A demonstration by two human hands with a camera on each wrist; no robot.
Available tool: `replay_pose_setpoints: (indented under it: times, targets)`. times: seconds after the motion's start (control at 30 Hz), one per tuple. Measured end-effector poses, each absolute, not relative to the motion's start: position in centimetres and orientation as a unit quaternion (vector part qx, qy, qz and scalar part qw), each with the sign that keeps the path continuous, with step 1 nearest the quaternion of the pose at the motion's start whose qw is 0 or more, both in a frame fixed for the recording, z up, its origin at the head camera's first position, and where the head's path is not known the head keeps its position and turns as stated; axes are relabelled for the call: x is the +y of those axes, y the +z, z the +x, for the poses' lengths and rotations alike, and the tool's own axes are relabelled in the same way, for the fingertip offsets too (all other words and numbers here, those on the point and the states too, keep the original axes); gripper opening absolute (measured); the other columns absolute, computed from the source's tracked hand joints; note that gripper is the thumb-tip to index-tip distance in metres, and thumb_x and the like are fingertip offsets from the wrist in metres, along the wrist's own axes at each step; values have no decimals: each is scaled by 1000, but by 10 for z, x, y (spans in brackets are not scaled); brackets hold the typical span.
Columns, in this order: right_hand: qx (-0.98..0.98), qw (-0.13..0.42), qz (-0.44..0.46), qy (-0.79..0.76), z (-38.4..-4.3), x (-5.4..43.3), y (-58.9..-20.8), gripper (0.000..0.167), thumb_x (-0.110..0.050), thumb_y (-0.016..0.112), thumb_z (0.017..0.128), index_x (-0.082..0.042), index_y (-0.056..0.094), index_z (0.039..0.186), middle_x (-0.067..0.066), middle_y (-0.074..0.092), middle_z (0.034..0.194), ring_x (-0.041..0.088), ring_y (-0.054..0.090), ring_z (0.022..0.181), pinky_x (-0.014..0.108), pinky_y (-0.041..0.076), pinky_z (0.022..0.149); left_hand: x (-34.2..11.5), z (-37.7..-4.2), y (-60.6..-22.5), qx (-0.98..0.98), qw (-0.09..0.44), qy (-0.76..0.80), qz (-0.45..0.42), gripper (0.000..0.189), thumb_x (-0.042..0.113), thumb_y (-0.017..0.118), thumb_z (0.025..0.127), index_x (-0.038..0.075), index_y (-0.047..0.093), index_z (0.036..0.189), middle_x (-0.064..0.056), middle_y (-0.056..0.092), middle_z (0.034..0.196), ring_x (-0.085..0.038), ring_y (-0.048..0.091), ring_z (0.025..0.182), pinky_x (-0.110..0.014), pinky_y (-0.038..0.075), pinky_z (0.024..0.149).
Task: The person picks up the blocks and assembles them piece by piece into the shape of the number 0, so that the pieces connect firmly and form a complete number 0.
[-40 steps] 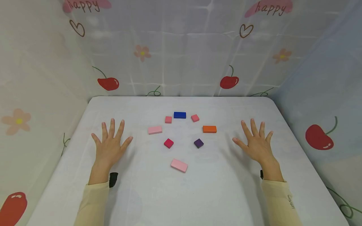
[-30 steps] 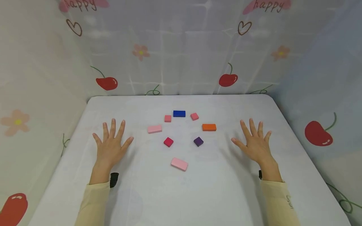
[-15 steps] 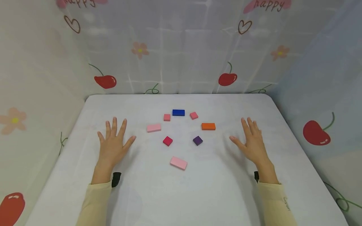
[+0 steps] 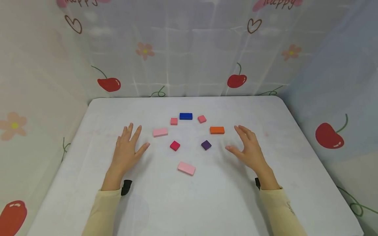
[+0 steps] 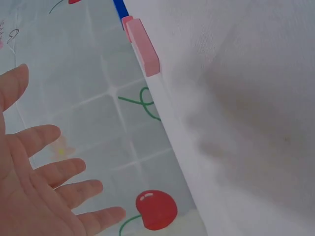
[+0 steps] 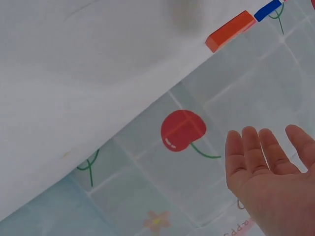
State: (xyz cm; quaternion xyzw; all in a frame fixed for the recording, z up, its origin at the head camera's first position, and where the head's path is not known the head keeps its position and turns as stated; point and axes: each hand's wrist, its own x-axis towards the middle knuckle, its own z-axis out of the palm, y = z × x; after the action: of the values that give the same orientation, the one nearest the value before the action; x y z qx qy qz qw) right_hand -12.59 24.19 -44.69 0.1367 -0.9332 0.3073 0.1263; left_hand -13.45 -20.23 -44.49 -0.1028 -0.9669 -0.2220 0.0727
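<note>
Over the left of the white table, my left hand (image 4: 125, 154) hovers with fingers extended and holds nothing. The closest block to it is a light pink rectangular block (image 4: 160, 132). My right hand (image 4: 251, 152) hovers on the other side, fingers slightly bent and nothing in its grasp; an orange block (image 4: 217, 130) and a dark purple cube (image 4: 206, 145) lie to its left. Between the hands also lie a crimson cube (image 4: 175, 146), a second light pink block (image 4: 186, 168), a blue block (image 4: 186, 116) and two coral pink cubes, one left (image 4: 174, 121) and one right (image 4: 202, 119).
The white table (image 4: 189, 209) has rounded far corners. A pale curtain (image 4: 189, 59) printed with cherries and flowers rises behind it and along both sides. Black wrist straps (image 4: 126, 187) show at the cuffs of the cream sleeves (image 4: 101, 211).
Both hands have moved inward toward the blocks, and their spread fingers have drawn closer together. The blocks keep their arrangement; the whole head view has shifted slightly.
</note>
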Motion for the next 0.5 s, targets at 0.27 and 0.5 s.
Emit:
replay_pose_setpoints:
  times: [0.27, 0.5]
  targets:
    - [-925, 123, 180, 310, -125, 227, -450, 77, -26, 85, 75, -5, 50, 140, 17, 48, 136, 35, 44, 125, 55, 45, 96, -185, -138, -449, -956, 84, -250, -132, 67, 35, 67, 92, 6, 42, 147, -25, 37, 150, -46, 35, 137, -63, 31, 108]
    - [-923, 88, 198, 317, -124, 211, -450, 74, -29, 85, 76, -7, 53, 139, 13, 53, 130, 29, 49, 119, 50, 49, 94, -170, -148, -455, -932, 35, -330, -144, 61, 28, 72, 89, 4, 51, 140, -20, 54, 131, -38, 53, 118, -53, 47, 98]
